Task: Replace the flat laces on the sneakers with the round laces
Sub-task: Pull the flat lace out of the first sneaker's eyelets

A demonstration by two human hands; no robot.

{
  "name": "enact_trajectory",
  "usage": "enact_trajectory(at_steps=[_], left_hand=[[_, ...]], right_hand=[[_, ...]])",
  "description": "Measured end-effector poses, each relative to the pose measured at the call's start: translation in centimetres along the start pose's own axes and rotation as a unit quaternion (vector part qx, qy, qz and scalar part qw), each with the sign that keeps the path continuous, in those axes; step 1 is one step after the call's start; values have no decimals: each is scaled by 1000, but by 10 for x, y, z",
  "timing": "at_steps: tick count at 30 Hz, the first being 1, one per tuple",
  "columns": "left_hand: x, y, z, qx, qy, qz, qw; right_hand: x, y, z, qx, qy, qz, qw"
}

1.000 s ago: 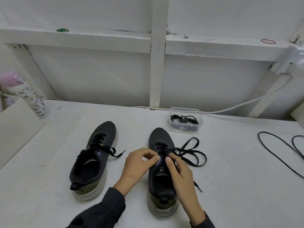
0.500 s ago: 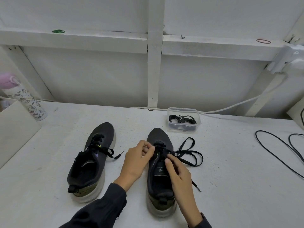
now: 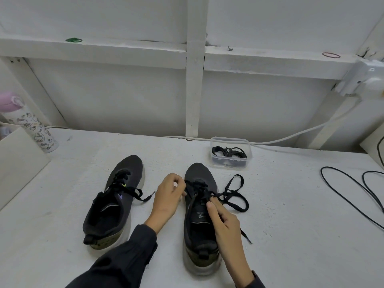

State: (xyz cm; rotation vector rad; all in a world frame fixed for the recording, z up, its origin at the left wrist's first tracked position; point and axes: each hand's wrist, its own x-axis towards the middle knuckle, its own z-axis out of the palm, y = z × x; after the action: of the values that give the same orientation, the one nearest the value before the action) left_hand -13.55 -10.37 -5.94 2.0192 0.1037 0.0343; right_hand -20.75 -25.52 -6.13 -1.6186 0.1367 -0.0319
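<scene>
Over the last second both hands have crept up the right-hand sneaker (image 3: 198,206), from its tongue toward the toe. The left hand (image 3: 168,197) has closed from a loose curl beside the eyelets into a tight pinch at the shoe's left edge, higher in the frame. The right hand (image 3: 223,220) has slid forward to grip the flat lace (image 3: 232,194) at the crossings; the loose loops at centre right seem drawn slightly tighter, though that is hard to judge.
</scene>
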Motion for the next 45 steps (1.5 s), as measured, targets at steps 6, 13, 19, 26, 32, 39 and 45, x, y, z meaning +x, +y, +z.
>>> enact_trajectory(at_steps=[6,13,19,26,32,39,45], left_hand=[[-9,-5,-3,23,-54,-21,998],[-11,-5,-8,-24,-80,31,996],[-11,10,-11,-132,19,-73,988],[-24,6,-2,-100,-72,-21,992],[-2,18,-25,-231,122,-69,963],[-23,11,-8,-170,-62,-77,980],[-17,10,-10,-155,-34,-34,987]], right_hand=[[-1,0,1,8,-5,-13,1000],[0,3,0,10,1,-1,1000],[1,3,2,13,16,12,1000],[1,5,2,23,13,8,1000],[1,5,0,22,-2,21,1000],[1,8,1,10,6,6,1000],[3,9,0,-3,3,3,1000]])
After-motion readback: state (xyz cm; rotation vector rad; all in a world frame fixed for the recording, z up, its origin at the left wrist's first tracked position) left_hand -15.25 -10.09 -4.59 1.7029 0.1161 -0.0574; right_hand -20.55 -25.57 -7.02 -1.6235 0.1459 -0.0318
